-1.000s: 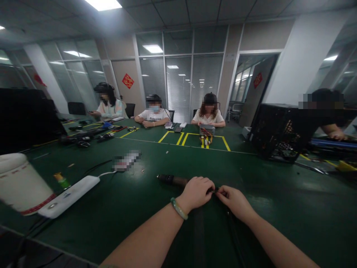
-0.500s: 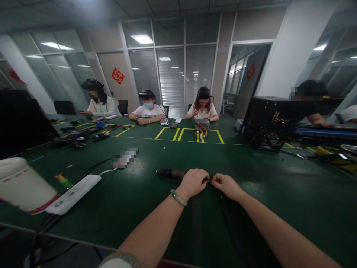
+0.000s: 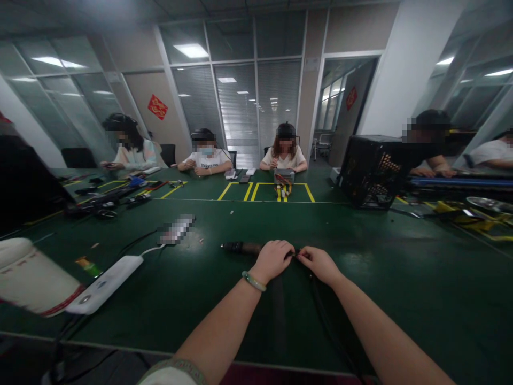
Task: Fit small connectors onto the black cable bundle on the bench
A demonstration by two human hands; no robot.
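Note:
A dark electric screwdriver (image 3: 248,248) lies on the green tabletop, its narrow tip pointing left. My left hand (image 3: 274,259) is wrapped over its rear part and hides that end. Close beside it, my right hand (image 3: 320,266) is closed in a pinch at the tool's back end. What sits between the right fingertips is too small and dark to name. Just below the right hand, a black cable (image 3: 323,310) starts near a small bright spot and runs down toward the table's front edge. Whether the cable joins the screwdriver cannot be seen.
On the left stand a pale cup (image 3: 34,278), a white power strip (image 3: 108,283) and a phone (image 3: 176,230) with a white lead. A black computer case (image 3: 368,171) stands at the right. Several people sit around the table among cables and parts.
The whole view has shifted slightly, so things appear a little further left. Both hands stay together at the screwdriver's rear end, with barely any change in their hold.

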